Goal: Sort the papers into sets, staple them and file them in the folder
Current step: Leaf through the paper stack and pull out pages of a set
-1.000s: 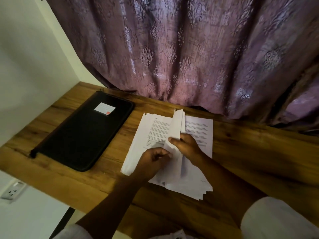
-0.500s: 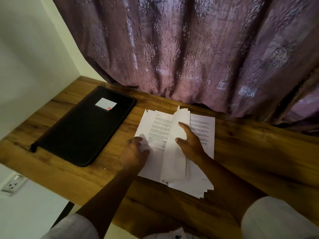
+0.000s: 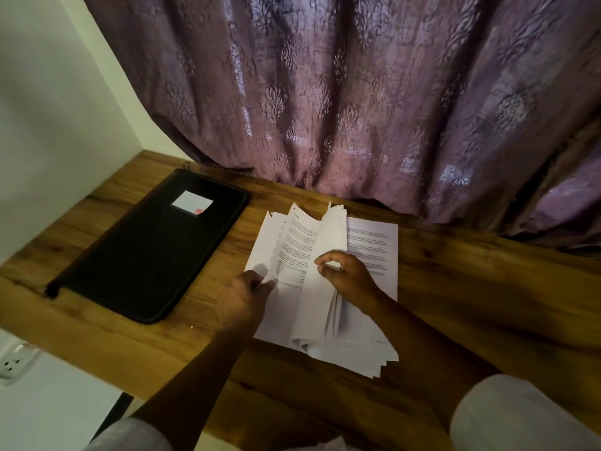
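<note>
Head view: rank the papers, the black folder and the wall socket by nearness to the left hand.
1. papers: touching the left hand, right at its fingers.
2. black folder: to the hand's left on the desk.
3. wall socket: far lower left, below the desk edge.

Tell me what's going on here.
A person is going through a stack of printed papers on the wooden desk. The right hand pinches a few sheets lifted upright from the stack; the left hand grips a sheet's edge beside them. The black folder lies closed to the left, apart from the papers.
</note>
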